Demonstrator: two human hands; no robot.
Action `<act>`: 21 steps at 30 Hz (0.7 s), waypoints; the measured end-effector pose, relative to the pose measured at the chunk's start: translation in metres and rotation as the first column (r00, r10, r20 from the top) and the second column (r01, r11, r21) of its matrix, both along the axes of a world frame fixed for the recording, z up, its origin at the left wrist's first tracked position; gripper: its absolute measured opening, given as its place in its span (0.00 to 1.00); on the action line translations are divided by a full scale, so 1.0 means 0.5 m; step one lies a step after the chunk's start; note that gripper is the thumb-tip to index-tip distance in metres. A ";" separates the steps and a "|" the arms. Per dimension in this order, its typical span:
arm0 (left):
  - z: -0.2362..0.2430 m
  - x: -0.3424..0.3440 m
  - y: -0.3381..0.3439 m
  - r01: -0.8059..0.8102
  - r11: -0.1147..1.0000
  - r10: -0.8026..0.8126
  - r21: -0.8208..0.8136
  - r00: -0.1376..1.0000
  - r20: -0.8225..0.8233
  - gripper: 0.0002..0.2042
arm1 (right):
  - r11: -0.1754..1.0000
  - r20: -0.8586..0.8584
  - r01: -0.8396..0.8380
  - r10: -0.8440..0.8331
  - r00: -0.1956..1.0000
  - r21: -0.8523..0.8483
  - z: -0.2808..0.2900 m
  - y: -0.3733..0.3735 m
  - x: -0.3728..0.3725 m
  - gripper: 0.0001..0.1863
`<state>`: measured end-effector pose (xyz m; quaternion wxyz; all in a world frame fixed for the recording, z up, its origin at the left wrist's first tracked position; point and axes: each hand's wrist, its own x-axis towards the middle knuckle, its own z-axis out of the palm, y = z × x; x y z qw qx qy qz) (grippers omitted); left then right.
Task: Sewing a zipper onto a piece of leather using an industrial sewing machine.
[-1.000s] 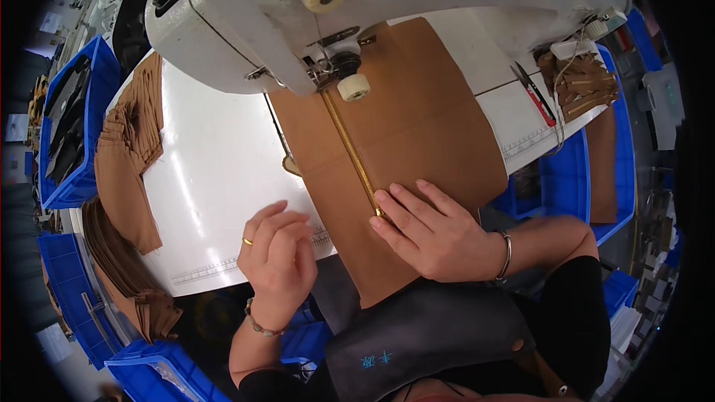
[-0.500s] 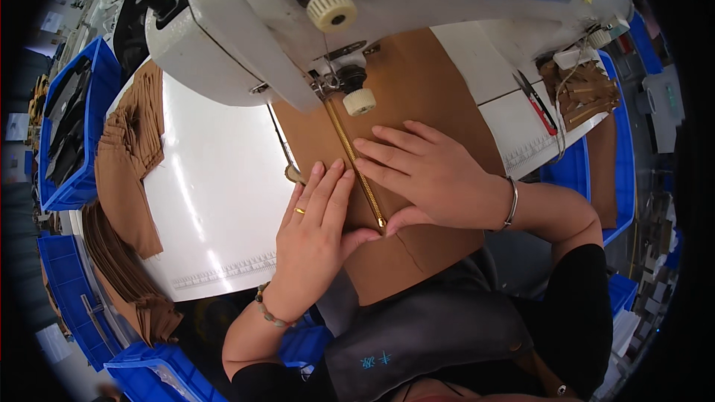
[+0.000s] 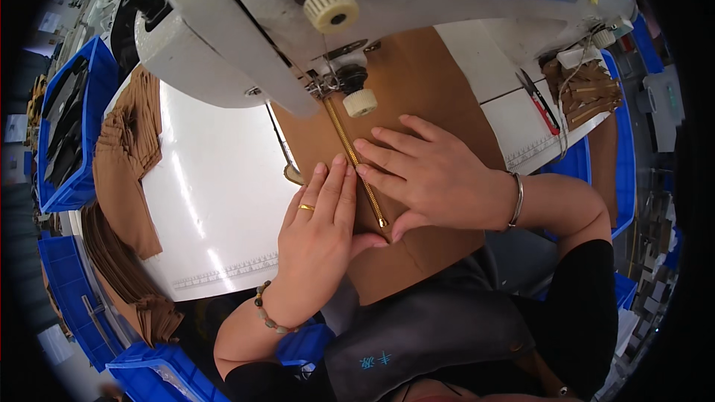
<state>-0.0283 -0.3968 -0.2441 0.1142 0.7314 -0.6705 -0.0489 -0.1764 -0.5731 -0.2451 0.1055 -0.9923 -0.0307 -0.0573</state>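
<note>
A brown fabric panel [image 3: 439, 82] lies under the white sewing machine [image 3: 417, 0]. Along it runs a gold-toothed zipper [image 3: 345, 138], whose upper end reaches the presser foot [image 3: 322, 89]. My left hand [image 3: 320, 212] rests flat on the panel left of the zipper, fingers stretched toward the needle. To the right of the zipper my right hand [image 3: 432, 175] lies flat with its fingers spread. Both thumbs lie close to the zipper's lower end. Neither hand grips anything; they press on the cloth.
Brown cloth pieces [image 3: 126, 156] are piled at the table's left edge. Red-handled snips [image 3: 542, 108] lie on the right beside a bundle of zipper pieces [image 3: 585, 93]. Blue bins stand around, one with black pieces [image 3: 68, 119] at the left, another [image 3: 625, 171] at the right.
My left thumb has moved slightly down and right beside the zipper's end. My right hand has shifted a little, its thumb now angled lower. The panel looks nearly unmoved.
</note>
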 end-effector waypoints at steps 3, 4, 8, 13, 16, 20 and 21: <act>0.006 -0.002 -0.003 0.006 1.000 -0.008 0.018 0.996 0.091 0.44 | 1.000 0.099 -0.008 0.008 0.995 -0.005 -0.001 -0.002 0.001 0.45; 0.008 -0.003 -0.006 0.014 1.000 -0.017 0.020 0.991 0.133 0.44 | 1.000 0.099 -0.006 0.006 0.995 -0.004 -0.003 -0.003 -0.001 0.45; 0.012 0.000 -0.013 0.020 1.000 -0.023 0.022 0.989 0.148 0.43 | 1.000 0.092 -0.005 0.006 0.996 -0.007 -0.004 -0.006 0.000 0.45; 0.006 0.020 -0.023 0.016 1.000 -0.014 -0.009 0.990 0.139 0.43 | 1.000 0.104 -0.010 0.012 0.994 -0.020 -0.011 -0.013 0.014 0.45; 0.002 0.031 -0.038 0.004 0.999 0.002 -0.037 0.988 0.154 0.44 | 1.000 0.119 0.013 -0.009 0.993 -0.027 -0.016 -0.022 0.024 0.46; -0.001 0.052 -0.057 0.005 0.999 0.000 -0.036 0.991 0.137 0.44 | 1.000 0.099 0.010 -0.007 0.995 -0.029 -0.015 -0.040 0.042 0.46; 0.000 0.056 -0.062 0.004 0.999 0.001 -0.041 0.992 0.127 0.44 | 1.000 0.088 0.008 -0.006 0.996 -0.024 -0.013 -0.044 0.046 0.46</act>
